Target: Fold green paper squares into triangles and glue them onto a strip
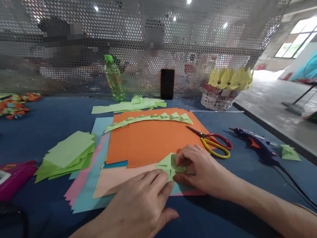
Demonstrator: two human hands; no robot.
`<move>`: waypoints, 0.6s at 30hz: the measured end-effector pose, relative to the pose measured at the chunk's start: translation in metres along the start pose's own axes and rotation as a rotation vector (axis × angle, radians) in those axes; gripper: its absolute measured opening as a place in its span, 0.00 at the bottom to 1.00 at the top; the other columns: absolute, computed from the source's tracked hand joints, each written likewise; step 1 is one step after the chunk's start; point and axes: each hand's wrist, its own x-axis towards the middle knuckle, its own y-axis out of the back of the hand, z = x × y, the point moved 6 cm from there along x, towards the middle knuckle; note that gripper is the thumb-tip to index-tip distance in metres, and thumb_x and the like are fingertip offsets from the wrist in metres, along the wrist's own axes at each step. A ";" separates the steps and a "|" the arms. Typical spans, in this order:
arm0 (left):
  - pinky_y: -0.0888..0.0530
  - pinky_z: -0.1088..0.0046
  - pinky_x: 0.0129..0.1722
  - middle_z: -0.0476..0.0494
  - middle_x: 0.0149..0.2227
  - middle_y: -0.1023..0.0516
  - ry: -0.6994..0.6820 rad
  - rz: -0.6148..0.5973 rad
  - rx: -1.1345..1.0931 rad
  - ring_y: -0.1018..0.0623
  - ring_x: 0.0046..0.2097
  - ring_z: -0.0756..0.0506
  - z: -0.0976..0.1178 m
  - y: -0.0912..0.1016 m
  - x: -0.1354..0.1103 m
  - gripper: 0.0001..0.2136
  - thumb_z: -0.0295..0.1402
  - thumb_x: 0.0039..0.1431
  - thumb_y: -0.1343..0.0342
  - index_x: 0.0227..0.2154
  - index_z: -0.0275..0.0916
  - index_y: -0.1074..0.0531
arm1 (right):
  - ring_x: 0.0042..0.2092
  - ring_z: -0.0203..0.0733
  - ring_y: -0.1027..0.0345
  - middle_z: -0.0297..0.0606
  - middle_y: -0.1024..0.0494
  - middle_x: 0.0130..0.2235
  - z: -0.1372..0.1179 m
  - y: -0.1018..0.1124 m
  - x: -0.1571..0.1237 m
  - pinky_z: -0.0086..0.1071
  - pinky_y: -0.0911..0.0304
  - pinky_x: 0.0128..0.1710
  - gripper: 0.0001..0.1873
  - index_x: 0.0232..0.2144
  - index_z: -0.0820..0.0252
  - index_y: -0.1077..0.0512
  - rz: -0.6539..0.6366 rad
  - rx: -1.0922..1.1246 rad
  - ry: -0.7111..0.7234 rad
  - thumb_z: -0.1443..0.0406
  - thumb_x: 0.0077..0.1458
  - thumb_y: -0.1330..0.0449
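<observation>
A partly folded square of light green paper (168, 164) lies on the stacked coloured sheets in front of me. My right hand (202, 169) pinches its right side between thumb and fingers. From the left, my left hand (143, 199) rests its fingertips on the paper's left edge, with the thumb sticking out free. Behind it, a strip of green folded points (150, 118) lies across the orange sheets (146, 142). Scissors (212, 142) with red and yellow handles lie just beyond my right hand.
Left is a pile of green paper squares (69, 152) and a magenta object (11, 180). Right are a blue glue gun (254, 141) with its cord and a green folded piece (290, 152). A green bottle (114, 80), phone (168, 83) and yellow-pointed basket (220, 96) stand behind.
</observation>
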 end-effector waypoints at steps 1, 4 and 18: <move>0.25 0.63 0.37 0.41 0.38 0.22 0.001 -0.008 -0.006 0.22 0.40 0.38 -0.001 -0.001 0.000 0.17 0.43 0.57 0.32 0.42 0.34 0.23 | 0.44 0.45 0.33 0.34 0.24 0.40 0.002 0.001 0.000 0.38 0.40 0.44 0.14 0.34 0.56 0.30 0.000 0.020 0.010 0.65 0.50 0.28; 0.25 0.63 0.38 0.39 0.41 0.21 -0.002 -0.003 -0.001 0.22 0.41 0.38 -0.002 -0.001 -0.002 0.18 0.43 0.57 0.33 0.44 0.34 0.23 | 0.45 0.43 0.32 0.34 0.24 0.42 0.010 0.006 0.001 0.38 0.39 0.46 0.15 0.35 0.56 0.31 0.007 0.085 0.018 0.68 0.48 0.29; 0.25 0.64 0.38 0.38 0.41 0.21 0.029 0.005 -0.070 0.22 0.40 0.39 -0.004 0.000 -0.004 0.12 0.41 0.65 0.40 0.40 0.36 0.22 | 0.49 0.45 0.28 0.40 0.22 0.48 0.024 0.008 0.011 0.38 0.31 0.47 0.15 0.49 0.56 0.30 0.096 0.126 0.029 0.61 0.61 0.38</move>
